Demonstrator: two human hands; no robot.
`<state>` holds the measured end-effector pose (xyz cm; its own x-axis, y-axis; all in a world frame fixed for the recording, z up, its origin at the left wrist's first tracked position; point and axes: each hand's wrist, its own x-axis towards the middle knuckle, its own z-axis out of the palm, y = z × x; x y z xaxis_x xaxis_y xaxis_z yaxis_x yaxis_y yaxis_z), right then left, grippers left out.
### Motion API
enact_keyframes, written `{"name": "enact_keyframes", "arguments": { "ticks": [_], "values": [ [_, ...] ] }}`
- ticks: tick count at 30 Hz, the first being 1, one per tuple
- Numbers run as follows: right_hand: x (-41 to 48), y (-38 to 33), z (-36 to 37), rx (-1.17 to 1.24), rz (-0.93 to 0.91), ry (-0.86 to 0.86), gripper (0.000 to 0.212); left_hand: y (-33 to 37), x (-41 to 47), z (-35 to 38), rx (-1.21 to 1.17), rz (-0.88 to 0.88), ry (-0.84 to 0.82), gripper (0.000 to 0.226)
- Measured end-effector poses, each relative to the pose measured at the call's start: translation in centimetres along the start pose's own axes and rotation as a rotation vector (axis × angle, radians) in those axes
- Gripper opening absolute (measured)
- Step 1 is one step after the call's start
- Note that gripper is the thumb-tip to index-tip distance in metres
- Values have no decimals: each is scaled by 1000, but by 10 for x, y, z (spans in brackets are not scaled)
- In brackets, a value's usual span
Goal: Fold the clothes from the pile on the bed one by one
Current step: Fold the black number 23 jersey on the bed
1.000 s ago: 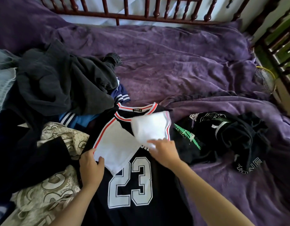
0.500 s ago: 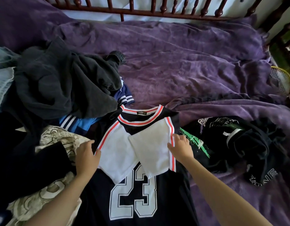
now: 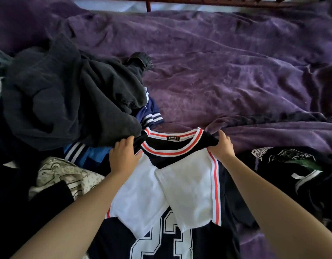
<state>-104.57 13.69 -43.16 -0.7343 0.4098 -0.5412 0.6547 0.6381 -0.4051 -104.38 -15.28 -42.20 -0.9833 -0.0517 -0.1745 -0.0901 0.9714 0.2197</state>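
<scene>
A black jersey (image 3: 172, 159) with a white "23", a red-and-white collar and white sleeves lies flat in front of me on the purple blanket (image 3: 236, 71). Both white sleeves are folded inward across its chest. My left hand (image 3: 124, 156) grips the jersey's left shoulder beside the collar. At the right shoulder, my right hand (image 3: 224, 148) grips the fabric. The pile of clothes (image 3: 64, 101) rises at the left, with a dark grey garment on top and a blue striped one under it.
A black garment with green and white print (image 3: 292, 169) lies crumpled at the right. A cream patterned cloth (image 3: 68, 176) lies at the lower left. The wooden bed rail (image 3: 198, 0) runs along the top edge.
The right sleeve was laid flat over the chest. Both hands then moved up from the sleeve edges to the jersey's shoulders beside the collar. The camera has moved closer.
</scene>
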Motion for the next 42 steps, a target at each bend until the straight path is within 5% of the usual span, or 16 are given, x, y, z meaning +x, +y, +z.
{"name": "enact_keyframes", "arguments": {
  "ticks": [5,9,16,22,31,36,42],
  "values": [
    [10,2,-4,-38,21,-55,78,4,6,6,-13,-43,30,28],
    [11,4,-19,70,-23,41,51,-1,12,-10,-342,-208,114,22],
    [-26,18,-54,219,-189,151,22,-32,-9,-48,-676,-189,198,19],
    [-93,45,-65,142,-338,206,12,-66,-58,-78,-974,-166,63,32],
    [-201,126,-14,-553,-821,125,46,-132,-152,-58,-685,-76,-245,33],
    [-213,144,22,-738,-816,-18,46,-141,-175,-28,-394,-52,-255,19],
    [-206,147,23,-832,-765,-37,49,-141,-190,-28,-311,-2,-238,22]
  ]
}}
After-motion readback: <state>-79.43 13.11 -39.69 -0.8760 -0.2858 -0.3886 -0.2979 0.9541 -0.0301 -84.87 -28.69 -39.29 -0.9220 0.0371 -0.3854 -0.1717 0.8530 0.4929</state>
